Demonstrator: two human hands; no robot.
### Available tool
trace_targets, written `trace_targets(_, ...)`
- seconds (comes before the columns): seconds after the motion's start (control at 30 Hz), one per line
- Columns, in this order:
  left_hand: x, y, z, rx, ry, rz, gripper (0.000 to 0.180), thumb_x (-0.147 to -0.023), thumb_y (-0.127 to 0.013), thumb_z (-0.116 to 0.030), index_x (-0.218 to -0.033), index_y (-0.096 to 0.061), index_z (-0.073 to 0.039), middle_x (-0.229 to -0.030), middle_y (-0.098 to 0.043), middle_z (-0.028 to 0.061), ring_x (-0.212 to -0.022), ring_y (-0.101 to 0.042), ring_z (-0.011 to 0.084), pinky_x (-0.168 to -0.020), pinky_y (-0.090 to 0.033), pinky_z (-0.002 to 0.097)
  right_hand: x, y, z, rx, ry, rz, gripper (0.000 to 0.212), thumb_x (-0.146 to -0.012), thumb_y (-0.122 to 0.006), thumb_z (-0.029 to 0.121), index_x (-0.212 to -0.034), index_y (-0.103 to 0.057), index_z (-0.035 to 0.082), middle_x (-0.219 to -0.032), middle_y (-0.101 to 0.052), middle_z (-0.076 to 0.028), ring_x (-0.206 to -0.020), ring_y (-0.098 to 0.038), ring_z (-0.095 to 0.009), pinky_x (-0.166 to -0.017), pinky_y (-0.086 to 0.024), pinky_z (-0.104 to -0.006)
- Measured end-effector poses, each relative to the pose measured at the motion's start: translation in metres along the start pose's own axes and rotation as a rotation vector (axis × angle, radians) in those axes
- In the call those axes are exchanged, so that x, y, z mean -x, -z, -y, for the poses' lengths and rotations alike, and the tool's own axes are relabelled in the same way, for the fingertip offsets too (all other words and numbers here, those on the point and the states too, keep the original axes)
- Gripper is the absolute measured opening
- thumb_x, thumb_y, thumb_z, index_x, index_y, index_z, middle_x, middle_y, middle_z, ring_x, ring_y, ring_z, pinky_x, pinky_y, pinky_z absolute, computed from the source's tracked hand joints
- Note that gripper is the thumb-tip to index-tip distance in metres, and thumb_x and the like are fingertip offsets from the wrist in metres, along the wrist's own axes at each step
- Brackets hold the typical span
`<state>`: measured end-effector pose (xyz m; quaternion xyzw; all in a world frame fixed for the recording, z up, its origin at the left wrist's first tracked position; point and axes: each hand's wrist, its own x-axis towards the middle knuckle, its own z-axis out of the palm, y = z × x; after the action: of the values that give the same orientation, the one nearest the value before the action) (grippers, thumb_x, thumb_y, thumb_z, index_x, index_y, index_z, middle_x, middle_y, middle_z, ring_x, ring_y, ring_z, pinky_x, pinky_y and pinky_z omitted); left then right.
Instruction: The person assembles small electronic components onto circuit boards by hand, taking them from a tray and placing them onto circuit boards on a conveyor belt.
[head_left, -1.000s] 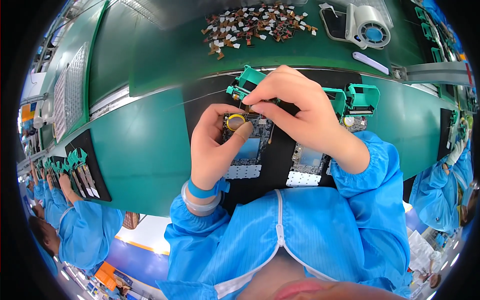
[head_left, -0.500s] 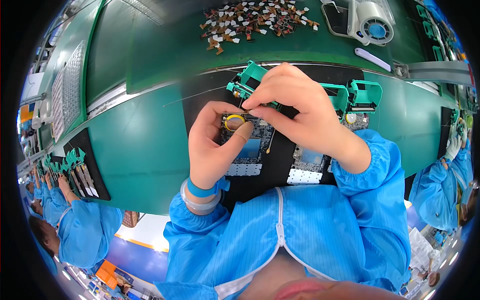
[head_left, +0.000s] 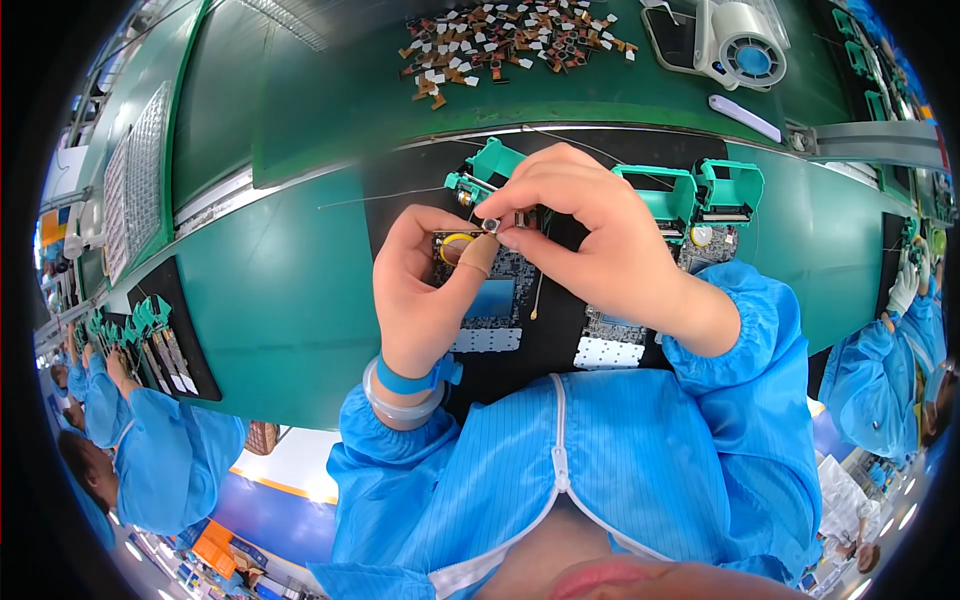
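Between the fingertips of my right hand (head_left: 610,225) is a small camera module (head_left: 491,226) with a dark square lens. My left hand (head_left: 415,285) is closed on the upper left part of a circuit board (head_left: 497,300), its thumb tip right by the module. A round yellow-rimmed part (head_left: 457,247) shows on the board beside that thumb. Just beyond my fingers lies a green plastic housing (head_left: 497,160), partly hidden by my right hand. A thin cable (head_left: 538,295) hangs down along the board's right side.
A second circuit board (head_left: 612,328) lies under my right forearm, next to more green housings (head_left: 665,195) on the black mat (head_left: 400,180). Beyond are a pile of small camera modules (head_left: 510,45), a white fan-like device (head_left: 745,50) and a lilac tool (head_left: 745,117). Co-workers sit on both sides.
The camera module now shows its lens between my fingertips. The left thumb has moved up toward it, and the board and green housing have shifted slightly.
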<state>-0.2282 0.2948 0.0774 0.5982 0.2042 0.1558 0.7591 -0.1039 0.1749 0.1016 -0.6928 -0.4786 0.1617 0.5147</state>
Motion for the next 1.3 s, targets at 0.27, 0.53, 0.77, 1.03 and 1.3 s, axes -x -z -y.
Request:
trace_targets(0.27, -0.003, -0.005, 0.001, 0.01, 0.058, 0.003, 0.017, -0.08, -0.062, 0.005, -0.092, -0.051, 0.001, -0.079, -0.055, 0.0008, -0.072, -0.049, 0.0034, -0.062, -0.039, 0.016, 0.002, 0.009, -0.007, -0.011, -0.02, 0.016, 0.025, -0.071, -0.068, -0.002, -0.095, -0.068, 0.005, -0.081, -0.062, -0.005, -0.083, -0.056, -0.018, -0.07, -0.046, -0.029)
trace_targets(0.53, -0.001, -0.017, 0.003, 0.009, 0.07, 0.009, 0.018, -0.079, -0.062, 0.006, -0.093, -0.051, 0.001, -0.081, -0.056, 0.0012, -0.073, -0.049, 0.0033, -0.062, -0.04, 0.0157, 0.006, 0.023, -0.007, -0.035, -0.06, 0.041, 0.023, -0.072, -0.068, -0.002, -0.095, -0.068, 0.004, -0.082, -0.065, -0.006, -0.084, -0.057, -0.018, -0.071, -0.047, -0.0285)
trace_targets(0.77, -0.003, -0.023, -0.002, 0.089, -0.02, -0.1, 0.021, -0.08, -0.063, 0.008, -0.094, -0.05, -0.001, -0.083, -0.06, 0.0036, -0.074, -0.055, 0.0048, -0.064, -0.043, 0.0162, 0.001, 0.058, -0.001, 0.059, 0.145, -0.123, 0.023, -0.073, -0.066, -0.008, -0.093, -0.067, 0.002, -0.092, -0.061, -0.007, -0.082, -0.059, -0.014, -0.066, -0.048, -0.0224)
trace_targets(1.03, 0.005, -0.032, -0.003, -0.311, 0.078, -0.214, 0.021, -0.081, -0.065, 0.0, -0.096, -0.051, 0.0, -0.078, -0.061, 0.0042, -0.065, -0.054, 0.0063, -0.057, -0.041, 0.0176, 0.014, 0.092, 0.001, 0.207, 0.018, -0.06, 0.018, -0.07, -0.067, -0.007, -0.084, -0.067, 0.005, -0.083, -0.059, -0.004, -0.075, -0.055, -0.014, -0.065, -0.046, -0.025)
trace_targets(1.3, 0.021, -0.103, -0.015, -0.723, 0.066, 0.215, 0.036, -0.075, -0.072, -0.019, -0.098, -0.053, 0.001, -0.085, -0.057, 0.0139, -0.072, -0.056, 0.026, -0.064, -0.046, 0.0345, 0.027, 0.104, -0.011, 0.236, 0.078, -0.018, 0.013, -0.068, -0.069, -0.003, -0.075, -0.066, 0.006, -0.078, -0.06, -0.001, -0.074, -0.053, -0.015, -0.065, -0.042, -0.0279)
